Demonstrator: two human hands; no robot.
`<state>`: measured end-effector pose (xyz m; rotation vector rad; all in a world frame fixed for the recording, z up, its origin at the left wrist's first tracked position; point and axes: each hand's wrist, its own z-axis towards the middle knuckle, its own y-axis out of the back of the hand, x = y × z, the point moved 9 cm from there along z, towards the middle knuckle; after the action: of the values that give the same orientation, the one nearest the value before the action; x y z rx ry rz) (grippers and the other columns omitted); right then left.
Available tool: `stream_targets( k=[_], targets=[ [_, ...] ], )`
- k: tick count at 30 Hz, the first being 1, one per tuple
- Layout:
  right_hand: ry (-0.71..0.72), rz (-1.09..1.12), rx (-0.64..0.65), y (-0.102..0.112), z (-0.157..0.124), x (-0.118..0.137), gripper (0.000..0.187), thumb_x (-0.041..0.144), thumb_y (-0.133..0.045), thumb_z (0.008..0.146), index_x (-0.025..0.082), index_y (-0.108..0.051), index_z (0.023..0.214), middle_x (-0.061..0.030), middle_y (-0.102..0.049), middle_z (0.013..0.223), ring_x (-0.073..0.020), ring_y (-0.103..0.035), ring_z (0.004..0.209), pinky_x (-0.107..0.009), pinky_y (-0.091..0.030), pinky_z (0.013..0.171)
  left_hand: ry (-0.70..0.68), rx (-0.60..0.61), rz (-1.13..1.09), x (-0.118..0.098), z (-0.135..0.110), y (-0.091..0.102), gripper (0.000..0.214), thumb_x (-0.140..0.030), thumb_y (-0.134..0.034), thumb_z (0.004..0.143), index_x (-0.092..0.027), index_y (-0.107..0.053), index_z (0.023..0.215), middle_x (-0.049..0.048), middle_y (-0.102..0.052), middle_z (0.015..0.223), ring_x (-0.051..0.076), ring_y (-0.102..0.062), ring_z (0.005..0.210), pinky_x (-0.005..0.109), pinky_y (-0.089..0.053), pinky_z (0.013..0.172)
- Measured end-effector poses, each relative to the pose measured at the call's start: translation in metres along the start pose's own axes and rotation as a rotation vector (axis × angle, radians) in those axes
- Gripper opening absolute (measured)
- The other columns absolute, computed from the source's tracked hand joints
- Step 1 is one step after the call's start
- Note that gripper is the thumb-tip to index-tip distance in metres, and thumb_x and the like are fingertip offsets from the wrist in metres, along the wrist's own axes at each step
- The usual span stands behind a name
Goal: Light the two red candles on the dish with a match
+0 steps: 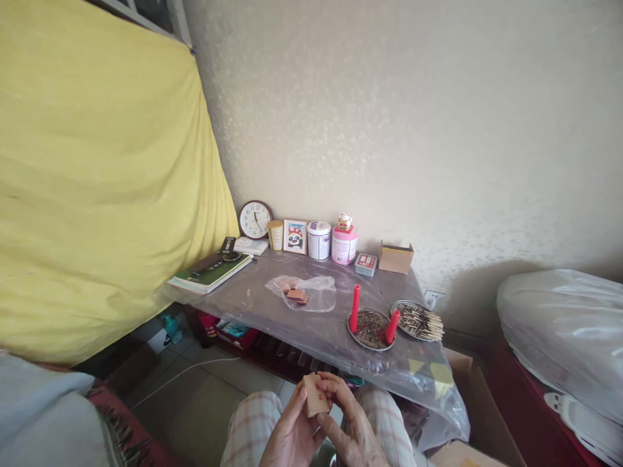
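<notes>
A small tan matchbox [317, 397] with red marks on its face is held above my lap, between both hands. My left hand [291, 425] grips its left side, the thumb along the edge. The fingers and thumb of my right hand [348, 415] close on its right side and lower corner. Beyond them on the table, more small brown boxes [296, 296] lie on a clear plastic bag [321, 295]. To the right, two red candles [355, 308] stand on a dark, speckled metal plate [372, 344], one taller than the other. Beside it, another plate [406, 303] holds many partly blackened matchsticks [428, 324].
The low table [272, 324] wears a clear plastic cover. Along its back stand a clock [256, 219], a panda picture [294, 237], tins [319, 240], a lucky cat figure [345, 222] and a cardboard box [396, 257]. Books [209, 272] lie left; an open carton [487, 395] sits right.
</notes>
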<state>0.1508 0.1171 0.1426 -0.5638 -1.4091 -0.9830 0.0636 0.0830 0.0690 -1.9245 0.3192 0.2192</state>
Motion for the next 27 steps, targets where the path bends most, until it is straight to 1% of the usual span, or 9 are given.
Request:
stream_targets(
  k=[3,6,11,16,20,22,24,26,27],
  targets=[
    [-0.005,0.037,-0.014,0.000,-0.001,-0.003,0.037,0.029,-0.063,0.086,0.033,-0.064,0.123,-0.0025,-0.061,0.140,-0.0225,-0.055,0.133,-0.038,-0.042,0.114,-0.019,0.003,-0.005,0.000,-0.002,-0.004,0.031,-0.027,-0.087,0.069,-0.020,-0.076,0.097,0.0052,-0.082,0.089,0.016,-0.074,0.081,0.025,-0.057,0.068],
    [-0.010,0.082,-0.039,-0.001,-0.002,-0.007,0.041,0.027,-0.062,0.084,0.033,-0.063,0.125,-0.0026,-0.062,0.140,-0.0232,-0.055,0.133,-0.040,-0.042,0.114,-0.044,0.022,0.022,-0.001,-0.004,-0.011,0.032,-0.028,-0.085,0.071,-0.020,-0.076,0.100,0.0052,-0.083,0.093,0.016,-0.073,0.084,0.025,-0.057,0.073],
    [-0.045,0.189,-0.075,-0.005,-0.001,-0.007,0.042,0.033,-0.062,0.086,0.031,-0.060,0.127,-0.0043,-0.063,0.140,-0.0255,-0.057,0.131,-0.043,-0.044,0.113,-0.064,0.054,0.061,0.000,-0.005,-0.019,0.036,-0.034,-0.085,0.071,-0.022,-0.076,0.104,0.0040,-0.082,0.095,0.017,-0.072,0.088,0.027,-0.056,0.078],
    [-0.094,0.224,-0.099,-0.008,-0.002,-0.004,0.043,0.039,-0.061,0.090,0.030,-0.057,0.131,-0.0042,-0.061,0.143,-0.0239,-0.053,0.136,-0.040,-0.041,0.117,-0.046,0.090,0.053,0.005,-0.004,-0.023,0.038,-0.035,-0.084,0.072,-0.022,-0.075,0.107,0.0045,-0.082,0.095,0.018,-0.071,0.090,0.028,-0.055,0.076],
    [-0.078,0.217,-0.100,-0.006,-0.003,0.000,0.045,0.038,-0.063,0.087,0.030,-0.056,0.131,-0.0050,-0.061,0.141,-0.0251,-0.054,0.134,-0.042,-0.043,0.115,-0.045,0.093,0.036,0.005,-0.009,-0.025,0.034,-0.033,-0.078,0.079,-0.020,-0.073,0.110,0.0069,-0.081,0.100,0.019,-0.071,0.095,0.029,-0.055,0.083],
    [-0.068,0.271,-0.054,-0.005,-0.002,0.004,0.049,0.035,-0.068,0.083,0.031,-0.057,0.130,-0.0046,-0.064,0.137,-0.0258,-0.058,0.129,-0.043,-0.047,0.110,-0.058,0.100,0.036,0.002,-0.012,-0.025,0.030,-0.030,-0.073,0.084,-0.019,-0.071,0.112,0.0076,-0.080,0.099,0.018,-0.071,0.094,0.029,-0.055,0.083],
    [-0.095,0.358,-0.005,-0.002,0.000,0.007,0.049,0.036,-0.073,0.079,0.031,-0.060,0.125,-0.0038,-0.068,0.131,-0.0261,-0.063,0.123,-0.042,-0.050,0.106,-0.064,0.092,0.034,0.000,-0.015,-0.022,0.030,-0.028,-0.072,0.085,-0.020,-0.070,0.114,0.0066,-0.080,0.098,0.017,-0.072,0.089,0.028,-0.055,0.078],
    [-0.142,0.408,-0.011,0.006,0.001,0.005,0.039,0.041,-0.075,0.078,0.031,-0.065,0.115,-0.0032,-0.073,0.121,-0.0255,-0.067,0.114,-0.040,-0.054,0.100,-0.047,0.075,0.051,0.001,-0.018,-0.019,0.033,-0.028,-0.074,0.083,-0.023,-0.069,0.115,0.0045,-0.080,0.096,0.015,-0.072,0.081,0.027,-0.056,0.072],
    [-0.161,0.408,-0.030,0.010,0.002,0.003,0.034,0.045,-0.075,0.079,0.030,-0.067,0.109,-0.0029,-0.075,0.114,-0.0248,-0.070,0.106,-0.039,-0.056,0.094,-0.028,0.079,0.074,0.002,-0.019,-0.019,0.036,-0.029,-0.076,0.081,-0.024,-0.068,0.116,0.0043,-0.080,0.094,0.015,-0.072,0.077,0.027,-0.056,0.069]
  ],
)
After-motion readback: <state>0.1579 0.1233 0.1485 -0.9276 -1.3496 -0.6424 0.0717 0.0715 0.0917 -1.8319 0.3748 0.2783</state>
